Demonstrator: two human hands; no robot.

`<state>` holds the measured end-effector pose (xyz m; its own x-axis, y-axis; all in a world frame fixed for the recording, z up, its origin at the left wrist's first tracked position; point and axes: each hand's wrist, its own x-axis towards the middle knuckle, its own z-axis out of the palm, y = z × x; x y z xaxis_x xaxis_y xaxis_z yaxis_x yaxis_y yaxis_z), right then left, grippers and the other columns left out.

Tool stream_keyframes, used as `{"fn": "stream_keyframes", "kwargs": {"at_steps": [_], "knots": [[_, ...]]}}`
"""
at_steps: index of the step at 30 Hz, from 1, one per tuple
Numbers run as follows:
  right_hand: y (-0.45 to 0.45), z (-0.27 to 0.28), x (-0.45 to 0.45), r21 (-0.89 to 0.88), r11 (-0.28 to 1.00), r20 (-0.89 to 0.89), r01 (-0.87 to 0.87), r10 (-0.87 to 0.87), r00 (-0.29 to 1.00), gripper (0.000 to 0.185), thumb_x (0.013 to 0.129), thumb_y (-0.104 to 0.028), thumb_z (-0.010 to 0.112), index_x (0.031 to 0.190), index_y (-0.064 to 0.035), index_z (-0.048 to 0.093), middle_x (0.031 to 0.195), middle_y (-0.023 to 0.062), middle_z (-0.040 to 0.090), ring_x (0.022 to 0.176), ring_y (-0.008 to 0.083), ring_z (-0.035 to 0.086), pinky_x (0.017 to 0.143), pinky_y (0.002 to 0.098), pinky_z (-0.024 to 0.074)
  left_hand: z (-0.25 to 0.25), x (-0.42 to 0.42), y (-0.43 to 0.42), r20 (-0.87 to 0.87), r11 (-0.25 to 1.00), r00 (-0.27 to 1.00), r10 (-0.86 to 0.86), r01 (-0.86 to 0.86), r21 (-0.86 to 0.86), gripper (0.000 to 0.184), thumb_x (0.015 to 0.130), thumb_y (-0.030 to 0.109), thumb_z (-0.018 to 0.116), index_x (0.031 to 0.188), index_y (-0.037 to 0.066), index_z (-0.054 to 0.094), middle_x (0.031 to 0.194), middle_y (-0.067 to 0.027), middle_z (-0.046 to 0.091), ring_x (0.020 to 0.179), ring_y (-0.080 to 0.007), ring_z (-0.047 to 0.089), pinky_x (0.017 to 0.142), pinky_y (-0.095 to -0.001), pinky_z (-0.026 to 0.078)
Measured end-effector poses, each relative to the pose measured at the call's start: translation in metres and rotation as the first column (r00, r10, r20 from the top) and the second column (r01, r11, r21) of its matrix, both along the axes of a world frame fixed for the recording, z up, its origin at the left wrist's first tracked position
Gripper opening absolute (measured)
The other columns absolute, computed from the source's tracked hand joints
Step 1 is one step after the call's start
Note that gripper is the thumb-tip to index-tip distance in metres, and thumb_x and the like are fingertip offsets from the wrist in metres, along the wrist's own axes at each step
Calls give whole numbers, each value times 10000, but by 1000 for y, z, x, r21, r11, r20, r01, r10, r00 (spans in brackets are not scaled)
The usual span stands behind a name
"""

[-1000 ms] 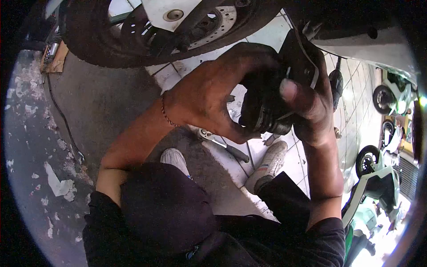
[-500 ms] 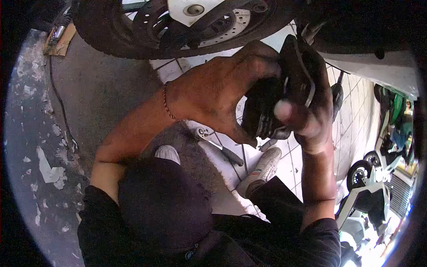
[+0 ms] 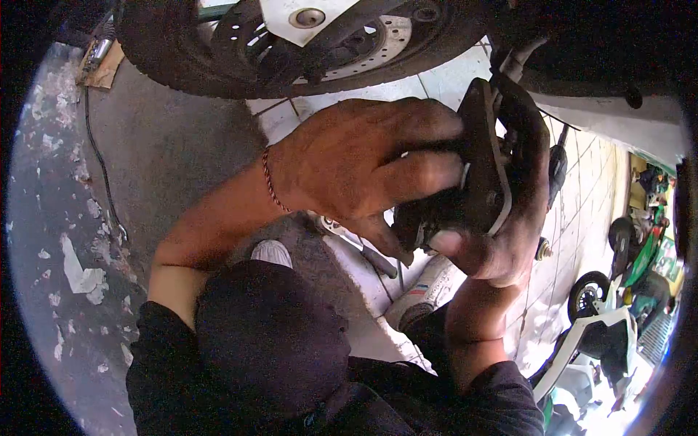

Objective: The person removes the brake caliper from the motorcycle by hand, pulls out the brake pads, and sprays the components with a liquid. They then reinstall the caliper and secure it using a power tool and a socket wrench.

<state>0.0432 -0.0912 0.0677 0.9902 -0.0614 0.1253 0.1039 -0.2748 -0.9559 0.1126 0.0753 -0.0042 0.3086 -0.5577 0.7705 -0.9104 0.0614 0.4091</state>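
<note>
you have the dark part (image 3: 484, 163) up between both hands, above the tiled floor (image 3: 542, 283) and just beyond the lower edge of the tyre (image 3: 171, 69). your right hand (image 3: 502, 251) is curled around its outer side, thumb near its lower end, and has hold of it. your left hand (image 3: 349, 156) is half curled, fingers reaching to the plate-like face, thumb spread lower; whether those fingertips pinch anything, i cannot tell. expect stiff metal, probably dense for its size, perhaps slick with grime. the plate's long edges and the lower body should offer the surest hold.
</note>
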Motion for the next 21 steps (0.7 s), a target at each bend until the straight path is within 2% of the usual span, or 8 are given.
{"fn": "stream_keyframes", "kwargs": {"at_steps": [5, 8, 10, 11, 13, 14, 16, 21], "knots": [[2, -3, -6, -109, 993, 53, 42, -37, 998, 1268, 443, -519, 857, 1424, 54, 293, 1347, 173, 467, 1186, 283, 520, 993, 400, 427, 3, 1, 4, 121, 998, 992, -25, 17, 61, 812, 452, 475, 838, 1139, 171, 529, 1192, -185, 490, 967, -370, 613, 747, -437, 545], [10, -2, -13, 49, 988, -34, 146, -145, 989, 1304, 428, -577, 864, 1424, 48, 298, 1344, 172, 466, 1192, 282, 513, 986, 406, 433, 2, 0, 6, 149, 997, 988, -48, 38, 68, 782, 441, 469, 827, 1129, 189, 583, 1205, -191, 485, 976, -369, 611, 774, -437, 539], [6, -3, -15, -193, 973, 78, 130, -117, 990, 1250, 486, -731, 766, 1398, 38, 392, 1358, 185, 468, 1224, 317, 490, 1037, 445, 366, 2, 1, 6, 180, 996, 981, -76, 67, 54, 782, 437, 471, 819, 1138, 186, 620, 1212, -200, 480, 975, -372, 605, 796, -439, 527], [7, 1, -15, -195, 972, 80, 130, -116, 990, 1250, 486, -731, 766, 1398, 38, 392, 1358, 185, 468, 1224, 317, 490, 1037, 445, 366, 3, 1, 6, 182, 996, 980, -75, 67, 52, 782, 437, 471, 819, 1138, 186, 620, 1212, -200, 480, 975, -372, 605, 796, -439, 527], [10, 10, -16, -494, 862, 60, 111, -94, 994, 1181, 554, -853, 595, 1347, 18, 500, 1379, 206, 463, 1253, 362, 459, 1088, 467, 264, 7, 1, 9, 172, 995, 981, -86, 76, 61, 795, 435, 483, 815, 1145, 176, 632, 1220, -219, 472, 971, -377, 601, 808, -440, 517], [13, 10, -15, -518, 847, 71, 121, -98, 993, 1188, 549, -850, 600, 1349, 21, 495, 1381, 206, 462, 1257, 360, 455, 1088, 465, 264, 10, 1, 10, 174, 996, 982, -79, 70, 59, 795, 435, 483, 815, 1145, 176, 632, 1220, -219, 472, 971, -377, 601, 808, -440, 517], [15, 9, -17, -453, 880, 106, 145, -108, 988, 1200, 539, -846, 609, 1353, 27, 486, 1385, 206, 458, 1266, 358, 448, 1088, 461, 265, 14, 1, 13, 213, 997, 974, -71, 63, 45, 416, 723, 463, 716, 973, 133, 682, 1119, -227, 572, 923, -411, 638, 709, -444, 564], [20, 6, -18, -389, 903, 143, 182, -137, 980, 1234, 513, -834, 633, 1363, 43, 463, 1394, 206, 451, 1288, 351, 430, 1089, 450, 267, 10, 4, 16, 205, 990, 970, -135, 124, 62, 481, 700, 481, 710, 1040, 142, 674, 1137, -212, 564, 934, -411, 629, 728, -462, 558]]}}
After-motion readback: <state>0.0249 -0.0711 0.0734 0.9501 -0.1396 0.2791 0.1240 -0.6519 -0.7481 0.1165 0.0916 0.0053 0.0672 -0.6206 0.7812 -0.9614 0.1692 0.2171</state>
